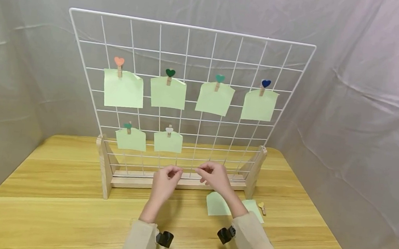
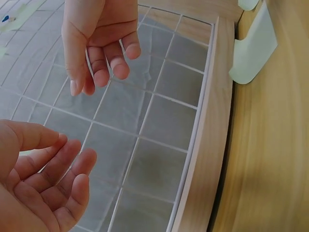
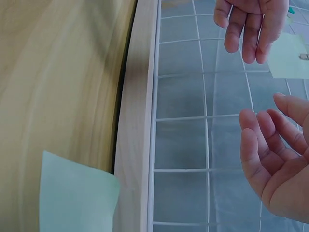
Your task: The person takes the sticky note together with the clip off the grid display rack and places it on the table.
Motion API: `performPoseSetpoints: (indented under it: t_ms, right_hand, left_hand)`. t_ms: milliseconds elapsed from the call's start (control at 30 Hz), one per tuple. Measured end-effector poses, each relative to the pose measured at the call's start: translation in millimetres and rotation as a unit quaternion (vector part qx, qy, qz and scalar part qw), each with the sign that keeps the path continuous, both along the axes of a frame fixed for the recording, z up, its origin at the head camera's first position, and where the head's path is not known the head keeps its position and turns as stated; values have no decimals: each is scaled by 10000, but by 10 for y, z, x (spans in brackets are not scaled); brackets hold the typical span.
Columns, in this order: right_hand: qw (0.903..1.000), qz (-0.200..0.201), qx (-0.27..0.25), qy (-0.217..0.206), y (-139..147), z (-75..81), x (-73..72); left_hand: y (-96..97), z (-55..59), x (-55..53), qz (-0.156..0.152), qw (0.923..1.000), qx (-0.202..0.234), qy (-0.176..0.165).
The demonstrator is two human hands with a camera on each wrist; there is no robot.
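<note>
My left hand (image 1: 165,183) hovers before the lower part of a white wire grid panel (image 1: 180,118), its fingers loosely curved with nothing visible in them. To its right, my right hand (image 1: 214,178) is held at about the same height, fingers bent and also without anything showing in them. A gap separates the two hands in both wrist views. Closest above the left hand hangs a pale green note (image 1: 168,143) under a white heart clothespin (image 1: 169,130). Left of it, another green note (image 1: 131,140) hangs from a teal heart clothespin (image 1: 128,126).
Higher up, several green notes (image 1: 123,93) hang in a row from heart clothespins. A wooden stand (image 1: 103,167) supports the grid. By the right forearm, loose green notes (image 1: 217,206) lie on the wooden table (image 1: 67,224), beside a yellow heart clothespin (image 1: 262,208).
</note>
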State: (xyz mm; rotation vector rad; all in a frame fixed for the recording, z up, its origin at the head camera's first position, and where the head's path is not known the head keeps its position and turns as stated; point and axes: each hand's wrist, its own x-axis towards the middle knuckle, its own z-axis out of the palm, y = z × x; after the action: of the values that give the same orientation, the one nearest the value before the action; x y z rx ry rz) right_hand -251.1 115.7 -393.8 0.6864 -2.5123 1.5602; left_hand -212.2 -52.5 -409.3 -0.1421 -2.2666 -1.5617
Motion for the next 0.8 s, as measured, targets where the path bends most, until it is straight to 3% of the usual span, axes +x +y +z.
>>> performPoseSetpoints:
  t_ms: [233,467,667,800]
  right_hand:
    - [9999,-19,32,141,-66,-10,-91]
    - [9998,166,-75,71,-168,156,-24]
    - [9996,209,-137,129,-207,78,-96]
    - [9994,187,-61,288,-246,99,-103]
  left_hand:
    - [-73,50,4,76,9999,44,80]
    - [-132,82,-2,108,9999,58,63]
    - [-198,123,4,188,9998,112,35]
    - [-252,141,-7,318,9992,84,217]
